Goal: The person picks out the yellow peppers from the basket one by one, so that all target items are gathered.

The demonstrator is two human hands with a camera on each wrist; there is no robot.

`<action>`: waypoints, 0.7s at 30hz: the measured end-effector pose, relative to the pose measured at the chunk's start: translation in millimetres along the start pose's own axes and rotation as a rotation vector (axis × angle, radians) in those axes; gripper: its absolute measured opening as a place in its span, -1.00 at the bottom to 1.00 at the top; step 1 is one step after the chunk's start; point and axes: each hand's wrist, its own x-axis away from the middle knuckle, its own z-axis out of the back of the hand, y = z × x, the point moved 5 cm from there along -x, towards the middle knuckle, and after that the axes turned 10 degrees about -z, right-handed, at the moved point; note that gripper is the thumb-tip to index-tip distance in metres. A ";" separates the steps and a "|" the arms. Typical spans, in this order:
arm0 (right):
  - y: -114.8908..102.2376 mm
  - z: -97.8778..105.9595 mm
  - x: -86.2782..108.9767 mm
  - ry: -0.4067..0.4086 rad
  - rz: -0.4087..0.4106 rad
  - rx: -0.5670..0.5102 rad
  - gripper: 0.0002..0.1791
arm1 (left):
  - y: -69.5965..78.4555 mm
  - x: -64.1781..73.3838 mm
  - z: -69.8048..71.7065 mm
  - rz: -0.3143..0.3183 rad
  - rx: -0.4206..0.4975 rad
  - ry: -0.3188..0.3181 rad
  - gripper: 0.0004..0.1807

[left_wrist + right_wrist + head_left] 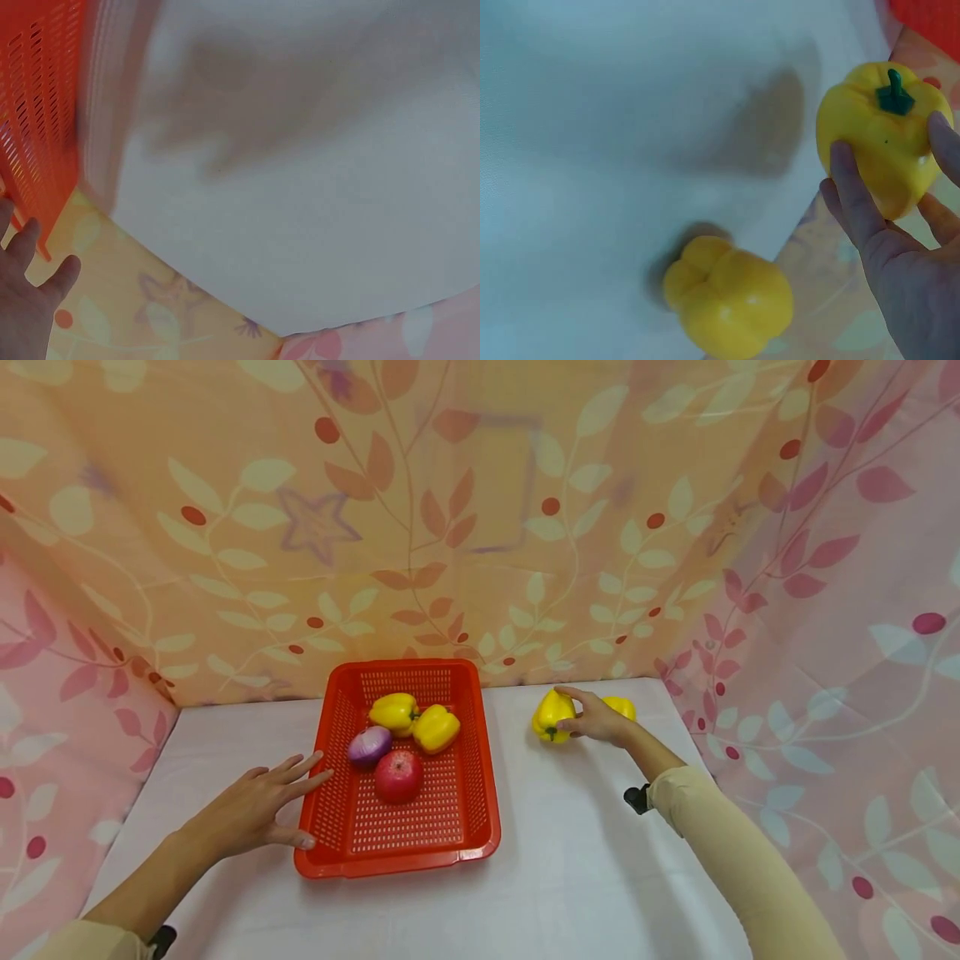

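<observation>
Left hand: the left hand [251, 810] lies flat on the white tabletop [570, 860] with its fingers straight and spread. It holds nothing. Its fingertips touch the left wall of the red plastic basket with small holes [465, 839].
Basket: the basket sits on the tabletop, a bit left of the middle. Inside it are two yellow toy bell peppers [414, 720] side by side at the back, a small purple onion [369, 746] in front of them on the left, and a round red apple [398, 776] just beside the onion.
Held pepper: a yellow bell pepper with a green stem [550, 715] stands on the tabletop to the right of the basket, well apart from it.
Right hand: the right hand [597, 719] has its fingers and thumb curled round this pepper and grips it from the right side.
Last pepper: one more yellow bell pepper [622, 706] lies just behind the right hand, near the flowered cloth wall [825, 610].
</observation>
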 end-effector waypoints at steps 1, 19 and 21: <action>3.7 1.4 -1.6 0.022 -0.002 -0.008 -0.17 | -0.1 -0.1 -0.3 0.000 0.000 -0.003 0.06; 47.4 8.4 -20.4 0.083 -0.133 -0.064 -0.13 | 0.4 -1.0 -1.3 0.016 0.016 -0.022 0.06; 48.3 6.5 -22.0 0.068 -0.128 -0.069 -0.14 | 0.0 -0.2 -1.2 0.014 0.010 -0.021 0.06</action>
